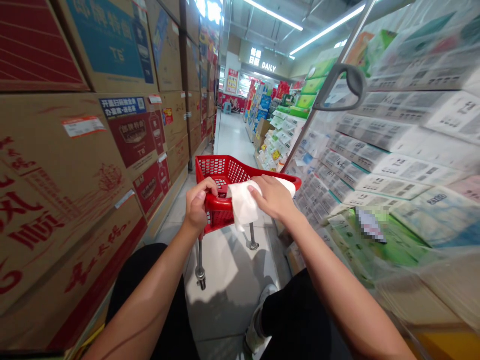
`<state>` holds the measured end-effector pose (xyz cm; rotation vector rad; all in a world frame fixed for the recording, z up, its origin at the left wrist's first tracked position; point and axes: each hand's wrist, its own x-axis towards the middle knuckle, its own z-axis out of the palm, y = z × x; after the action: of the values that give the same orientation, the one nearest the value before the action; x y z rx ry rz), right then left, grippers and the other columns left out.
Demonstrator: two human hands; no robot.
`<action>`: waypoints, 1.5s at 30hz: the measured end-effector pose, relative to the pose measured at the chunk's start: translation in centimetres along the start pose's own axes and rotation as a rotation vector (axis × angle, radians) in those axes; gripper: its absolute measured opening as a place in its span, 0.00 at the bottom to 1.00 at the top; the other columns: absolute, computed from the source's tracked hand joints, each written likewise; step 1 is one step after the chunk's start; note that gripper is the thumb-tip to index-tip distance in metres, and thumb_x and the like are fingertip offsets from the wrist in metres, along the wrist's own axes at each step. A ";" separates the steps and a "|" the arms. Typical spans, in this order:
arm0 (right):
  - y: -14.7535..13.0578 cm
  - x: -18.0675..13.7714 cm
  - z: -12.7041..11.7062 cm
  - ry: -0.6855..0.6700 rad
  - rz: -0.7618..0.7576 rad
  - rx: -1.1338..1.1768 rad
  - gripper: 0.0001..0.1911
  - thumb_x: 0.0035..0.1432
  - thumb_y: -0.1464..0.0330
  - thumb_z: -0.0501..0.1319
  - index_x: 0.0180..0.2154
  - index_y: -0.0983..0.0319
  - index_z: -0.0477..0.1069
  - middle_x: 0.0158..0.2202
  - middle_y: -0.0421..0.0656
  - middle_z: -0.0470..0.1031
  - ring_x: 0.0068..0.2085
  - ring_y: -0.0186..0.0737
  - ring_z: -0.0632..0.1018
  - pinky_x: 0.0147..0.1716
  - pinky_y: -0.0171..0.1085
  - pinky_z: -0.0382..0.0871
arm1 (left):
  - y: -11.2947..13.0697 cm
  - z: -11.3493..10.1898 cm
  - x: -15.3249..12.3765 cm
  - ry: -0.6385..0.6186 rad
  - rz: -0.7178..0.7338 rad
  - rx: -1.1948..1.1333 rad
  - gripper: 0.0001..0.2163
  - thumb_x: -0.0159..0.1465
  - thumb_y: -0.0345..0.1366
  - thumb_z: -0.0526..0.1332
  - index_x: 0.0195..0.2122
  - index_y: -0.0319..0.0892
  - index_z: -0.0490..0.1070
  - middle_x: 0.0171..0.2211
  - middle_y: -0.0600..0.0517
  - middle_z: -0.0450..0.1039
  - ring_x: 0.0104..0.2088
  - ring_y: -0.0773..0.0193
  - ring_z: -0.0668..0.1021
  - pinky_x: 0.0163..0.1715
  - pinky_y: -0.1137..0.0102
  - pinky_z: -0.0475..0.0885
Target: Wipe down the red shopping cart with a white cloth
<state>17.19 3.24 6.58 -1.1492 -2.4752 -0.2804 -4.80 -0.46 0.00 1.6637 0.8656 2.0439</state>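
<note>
My left hand (197, 205) grips the red cart handle (219, 204); my right hand (273, 197) clasps white cloth (245, 204) over it (apparently mid-wipe; remainder unclear).

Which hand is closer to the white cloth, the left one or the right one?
Right. The right hand is on the white cloth, over the red cart's handle. The left hand is on the same handle, left of the cloth, not touching it.
</note>
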 end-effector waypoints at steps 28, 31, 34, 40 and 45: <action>5.2 -0.1 -0.9 -0.123 0.299 0.065 0.27 0.69 0.49 0.45 0.47 0.59 0.74 0.46 0.48 0.79 0.48 0.49 0.78 0.45 0.41 0.66 | 0.4 0.3 -0.5 -0.006 0.093 0.377 0.07 0.56 0.33 0.54 0.24 0.44 0.56 0.25 0.53 0.61 0.27 0.64 0.66 0.30 0.67 0.62; 6.2 1.9 -1.3 -0.314 0.304 0.080 0.32 0.67 0.45 0.43 0.38 0.58 0.77 0.44 0.47 0.80 0.46 0.50 0.79 0.41 0.39 0.66 | 0.1 0.1 -0.6 -0.014 0.094 0.377 0.06 0.57 0.33 0.54 0.24 0.44 0.56 0.25 0.53 0.61 0.27 0.64 0.66 0.30 0.67 0.62; 5.7 1.6 -0.4 -0.249 0.308 0.075 0.31 0.68 0.47 0.43 0.37 0.58 0.77 0.43 0.47 0.81 0.46 0.49 0.79 0.41 0.39 0.65 | 0.1 -0.8 -0.2 -0.019 0.106 0.399 0.06 0.58 0.32 0.53 0.24 0.45 0.56 0.25 0.53 0.61 0.27 0.64 0.66 0.30 0.67 0.62; 2.6 -2.5 4.0 0.396 0.286 0.022 0.25 0.68 0.61 0.43 0.55 0.63 0.70 0.48 0.52 0.76 0.50 0.52 0.73 0.53 0.47 0.59 | 2.1 -2.6 2.0 -0.319 0.090 0.766 0.10 0.61 0.31 0.50 0.25 0.44 0.67 0.31 0.49 0.70 0.32 0.61 0.73 0.33 0.67 0.65; 0.8 -3.5 5.1 0.469 0.301 0.016 0.26 0.68 0.61 0.42 0.55 0.63 0.70 0.49 0.52 0.74 0.49 0.53 0.70 0.53 0.49 0.58 | 4.1 0.2 2.1 -0.366 0.003 1.273 0.13 0.62 0.40 0.55 0.24 0.43 0.74 0.22 0.46 0.71 0.23 0.56 0.73 0.26 0.65 0.62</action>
<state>18.46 3.05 0.51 -1.2607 -1.8712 -0.3893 -4.70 -2.10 4.27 2.4313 2.2275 1.0129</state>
